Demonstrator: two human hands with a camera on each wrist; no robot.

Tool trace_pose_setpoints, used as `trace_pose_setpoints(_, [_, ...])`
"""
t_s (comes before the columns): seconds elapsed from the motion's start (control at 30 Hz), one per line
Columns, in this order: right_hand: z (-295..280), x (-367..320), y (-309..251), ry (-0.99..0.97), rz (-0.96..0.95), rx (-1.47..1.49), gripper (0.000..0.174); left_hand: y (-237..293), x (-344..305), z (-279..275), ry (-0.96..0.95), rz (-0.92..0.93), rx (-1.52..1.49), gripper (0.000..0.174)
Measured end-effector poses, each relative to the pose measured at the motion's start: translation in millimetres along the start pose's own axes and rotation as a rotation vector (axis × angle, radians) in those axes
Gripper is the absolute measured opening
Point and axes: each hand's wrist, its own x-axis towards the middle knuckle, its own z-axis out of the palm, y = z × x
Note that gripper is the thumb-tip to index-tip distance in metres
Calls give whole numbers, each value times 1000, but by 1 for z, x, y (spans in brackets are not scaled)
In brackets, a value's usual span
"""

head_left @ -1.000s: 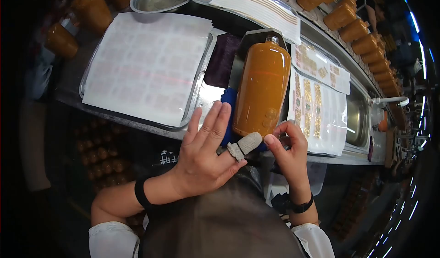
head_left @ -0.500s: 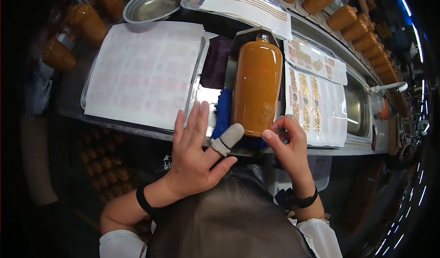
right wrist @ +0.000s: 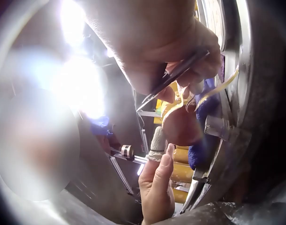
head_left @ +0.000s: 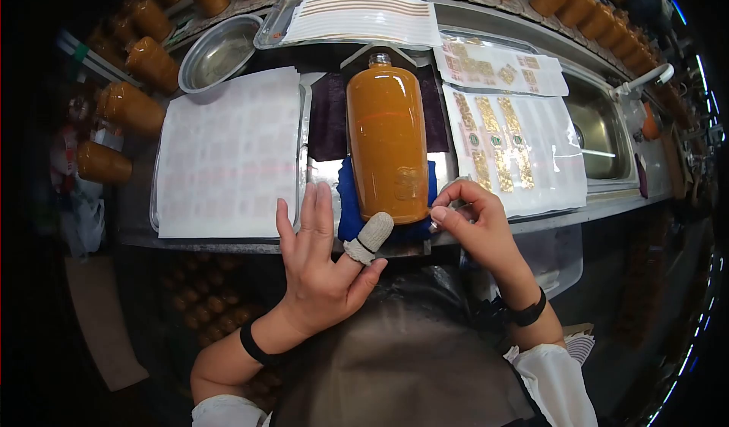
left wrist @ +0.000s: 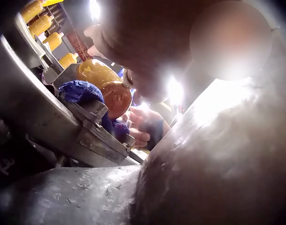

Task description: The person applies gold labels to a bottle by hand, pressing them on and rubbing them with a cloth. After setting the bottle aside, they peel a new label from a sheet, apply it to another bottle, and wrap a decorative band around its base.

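An amber-brown bottle lies on its side on a blue cloth, neck pointing away and base toward me. My left hand has its fingers spread just left of the base. A pale cloth finger cot covers its index finger, whose tip rests at the lower edge of the base. Thumb and index of my right hand come together at the base's right corner. In the right wrist view that hand holds dark, pointed tweezers across the palm. A thin yellowish strip curls below its fingers.
White paper sheets cover a tray on the left. Gold decal sheets lie to the right, before a sink. A metal bowl and a tray of brown-striped paper stand behind. Several amber bottles line the edges.
The head view has swung, so the bench and bottle appear straighter and further left. My left hand keeps its spread fingers by the base; the right stays pinched at the base's right corner.
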Motion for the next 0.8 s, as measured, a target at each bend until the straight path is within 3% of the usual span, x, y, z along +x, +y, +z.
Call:
trace_pose_setpoints(0.2, [-6,2,10,24,-34,-27,10,7,14,-2,-16,56,41,46])
trace_pose_setpoints(0.5, [-2,4,5,52,-44,-61,8,24,41,12,67,119,150,43])
trace_pose_setpoints(0.6, [0,5,12,87,-158,-141,10,27,51,29,172,86,75,40])
trace_pose_setpoints(0.7, [-1,2,3,60,-183,-249,12,10,57,29,193,22,4,49])
trace_pose_setpoints(0.73, [-2,1,1,40,-171,-262,15,7,54,33,225,40,-14,63])
trace_pose_setpoints(0.8, [-4,-1,-5,-8,-125,-163,16,0,48,43,259,-8,-202,66])
